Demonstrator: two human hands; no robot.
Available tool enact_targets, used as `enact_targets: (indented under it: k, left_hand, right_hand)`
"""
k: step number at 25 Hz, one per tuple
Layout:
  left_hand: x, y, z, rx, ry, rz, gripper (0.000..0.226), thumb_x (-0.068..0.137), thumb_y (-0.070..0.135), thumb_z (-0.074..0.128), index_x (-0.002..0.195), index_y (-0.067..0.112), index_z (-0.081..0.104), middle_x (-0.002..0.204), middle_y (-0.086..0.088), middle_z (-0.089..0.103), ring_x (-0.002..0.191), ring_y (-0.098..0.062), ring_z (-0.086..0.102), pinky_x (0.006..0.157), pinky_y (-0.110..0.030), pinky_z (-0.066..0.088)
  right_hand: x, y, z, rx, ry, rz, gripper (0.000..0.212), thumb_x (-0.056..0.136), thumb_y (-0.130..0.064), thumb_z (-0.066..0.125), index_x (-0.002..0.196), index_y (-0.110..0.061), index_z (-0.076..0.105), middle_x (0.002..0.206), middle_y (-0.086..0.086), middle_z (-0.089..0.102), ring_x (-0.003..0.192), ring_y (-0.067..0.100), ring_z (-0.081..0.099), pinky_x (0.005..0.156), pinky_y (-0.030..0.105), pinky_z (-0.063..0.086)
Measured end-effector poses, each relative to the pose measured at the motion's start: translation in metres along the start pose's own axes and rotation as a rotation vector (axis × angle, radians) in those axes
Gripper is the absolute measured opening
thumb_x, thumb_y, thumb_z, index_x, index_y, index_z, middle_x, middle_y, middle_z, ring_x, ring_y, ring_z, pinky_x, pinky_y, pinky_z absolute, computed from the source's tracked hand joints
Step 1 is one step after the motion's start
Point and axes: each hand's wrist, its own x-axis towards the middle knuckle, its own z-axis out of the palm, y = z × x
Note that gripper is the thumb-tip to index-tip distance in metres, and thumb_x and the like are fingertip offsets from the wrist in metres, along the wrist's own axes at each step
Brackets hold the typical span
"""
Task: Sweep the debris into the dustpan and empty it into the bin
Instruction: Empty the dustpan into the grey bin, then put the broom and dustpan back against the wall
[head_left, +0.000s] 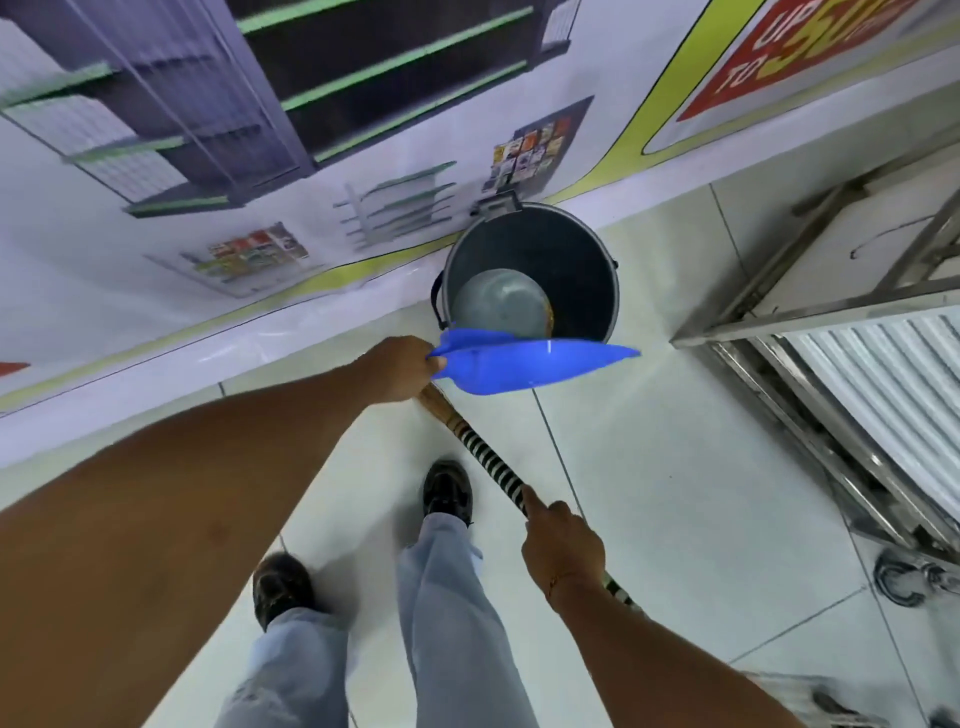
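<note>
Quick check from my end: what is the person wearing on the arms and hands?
Both forearms are bare, with no sleeves in view, and neither the left hand nor the right hand has a glove. The only thing worn is a thin gold-coloured bracelet at the right wrist. No watch or rings show.

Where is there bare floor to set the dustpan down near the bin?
Bare tile lies between the bin and the metal rack, right of the broom handle. It is crowded at the bin's mouth, where the left hand holds the dustpan, and around the shoes.
</note>
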Motion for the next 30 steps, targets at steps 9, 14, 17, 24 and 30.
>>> enact_targets:
  k: [9,14,17,24,30]
  left_hand:
    - [0.013,0.010,-0.015,-0.244,-0.028,-0.182,0.045,0.101,0.033,0.027,0.074,0.005,0.049,0.070,-0.011,0.055,0.054,-0.020,0.059,0.055,-0.022,0.045]
    - [-0.037,-0.080,0.007,-0.268,0.216,0.028,0.030,0.088,0.007,0.057,0.113,-0.004,0.046,0.095,-0.017,0.053,0.093,-0.035,0.056,0.071,-0.030,0.034]
    - [-0.089,-0.166,0.021,-0.346,0.261,-0.128,0.039,0.082,-0.003,0.057,0.113,0.002,0.035,0.086,-0.013,0.049,0.078,-0.030,0.052,0.057,-0.031,0.033]
    - [-0.212,-0.348,0.059,-0.282,0.165,-0.287,0.033,0.077,-0.005,0.052,0.096,0.011,0.032,0.076,-0.008,0.049,0.071,-0.031,0.050,0.055,-0.031,0.032]
    - [-0.231,-0.431,0.089,-0.200,0.133,-0.265,0.045,0.077,-0.004,0.045,0.118,0.013,0.042,0.103,-0.008,0.058,0.098,-0.030,0.055,0.083,-0.034,0.038]
  right_hand:
    - [0.015,-0.024,-0.010,-0.043,0.015,-0.049,0.050,0.099,-0.018,0.036,0.146,-0.029,0.024,0.118,0.010,0.058,0.104,0.028,0.060,0.080,0.035,0.049]
    - [0.017,-0.051,-0.012,-0.105,0.085,-0.077,0.050,0.092,-0.009,0.041,0.141,-0.008,0.032,0.125,0.014,0.055,0.111,0.031,0.056,0.089,0.036,0.047]
    - [0.012,-0.086,-0.004,-0.134,0.104,-0.113,0.044,0.088,-0.005,0.043,0.131,-0.008,0.042,0.125,0.013,0.056,0.113,0.030,0.054,0.091,0.035,0.046]
    - [0.012,-0.201,0.013,-0.097,0.158,-0.095,0.049,0.087,-0.014,0.050,0.133,-0.030,0.049,0.117,0.014,0.068,0.106,0.036,0.062,0.086,0.038,0.051]
    - [0.041,-0.313,0.012,-0.309,0.244,-0.260,0.046,0.087,-0.013,0.050,0.130,-0.028,0.050,0.101,0.020,0.067,0.092,0.037,0.063,0.081,0.038,0.048]
